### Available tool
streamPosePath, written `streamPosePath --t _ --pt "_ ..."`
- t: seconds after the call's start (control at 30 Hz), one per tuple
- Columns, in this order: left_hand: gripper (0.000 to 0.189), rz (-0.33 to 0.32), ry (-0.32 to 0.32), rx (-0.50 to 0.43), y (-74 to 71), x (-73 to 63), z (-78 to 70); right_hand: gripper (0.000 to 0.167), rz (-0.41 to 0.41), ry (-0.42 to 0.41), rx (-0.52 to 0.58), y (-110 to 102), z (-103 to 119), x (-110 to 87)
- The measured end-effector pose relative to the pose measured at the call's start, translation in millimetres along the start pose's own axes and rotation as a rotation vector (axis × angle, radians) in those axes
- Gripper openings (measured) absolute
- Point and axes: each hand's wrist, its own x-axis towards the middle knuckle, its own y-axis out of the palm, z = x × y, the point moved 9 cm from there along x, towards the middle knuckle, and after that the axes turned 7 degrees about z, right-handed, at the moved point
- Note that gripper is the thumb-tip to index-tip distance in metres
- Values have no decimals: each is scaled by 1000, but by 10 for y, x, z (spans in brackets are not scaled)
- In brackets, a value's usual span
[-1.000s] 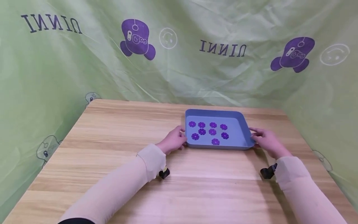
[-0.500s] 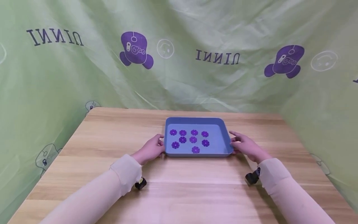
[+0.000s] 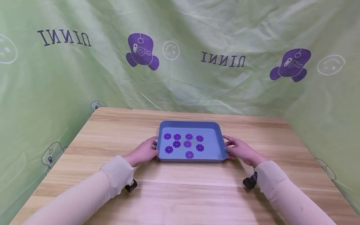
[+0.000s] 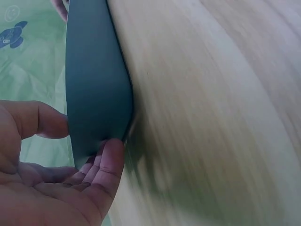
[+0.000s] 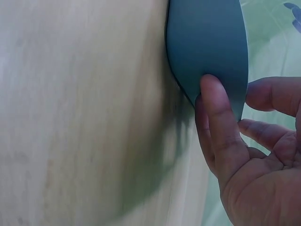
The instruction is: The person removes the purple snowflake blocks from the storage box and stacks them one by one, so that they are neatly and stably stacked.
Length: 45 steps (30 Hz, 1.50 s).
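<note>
A shallow blue rectangular tray point(image 3: 212, 145) is between the hands in the head view. Purple flower-shaped discs point(image 3: 187, 144), several of them, lie spread over its floor, mostly left and middle. My left hand point(image 3: 144, 152) holds the tray's left end at the near corner. In the left wrist view its fingertips point(image 4: 112, 153) press the outer wall point(image 4: 96, 70) and another digit meets the rim. The right hand point(image 3: 242, 151) grips the opposite end the same way, one finger point(image 5: 218, 108) lying flat against the outer wall point(image 5: 207, 42).
Wood-grain table point(image 3: 180, 193) extends under the tray and both forearms. A green printed curtain point(image 3: 185, 87) hangs behind the table and along both sides. Small black wrist cameras point(image 3: 131, 186) sit below the cuffs.
Both hands have moved the tray leftward across the table and slightly nearer, with the discs still inside. The head view has shifted a little too.
</note>
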Motion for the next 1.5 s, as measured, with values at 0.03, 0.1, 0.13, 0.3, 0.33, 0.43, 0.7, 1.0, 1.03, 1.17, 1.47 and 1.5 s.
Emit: streamPosePath --t 0.03,0.1,0.13,0.3,0.33,0.43,0.7,1.0,1.03,1.17,1.47,1.5 --pt "71 8 2 6 -6 -9 1 69 1 1 4 18 1 0" --pt "70 12 -4 12 -28 -25 9 69 -3 1 16 54 3 2" --pt "70 14 -10 15 -37 -30 20 70 -6 1 24 73 8 0" --pt "69 20 -25 17 -95 -71 70 70 -16 -8 37 173 38 -4" --pt "69 23 -25 20 -106 -84 82 71 -16 -10 38 191 46 -5" --pt "68 30 -26 29 -142 -131 107 71 -17 -18 36 243 66 -1" --pt "89 33 78 242 -262 -183 4 68 -33 -24 57 345 98 18" --pt "129 -14 83 444 -320 -174 105 68 -26 -20 72 446 162 16" --pt "132 -8 80 471 -318 -174 121 69 -23 -23 72 455 168 15" --pt "140 27 67 562 -293 -194 187 70 -11 -31 78 489 175 9" --pt "142 25 25 586 -246 -237 300 68 -16 6 98 563 145 -3" --pt "143 17 23 583 -248 -245 300 69 -13 4 99 572 155 -5"
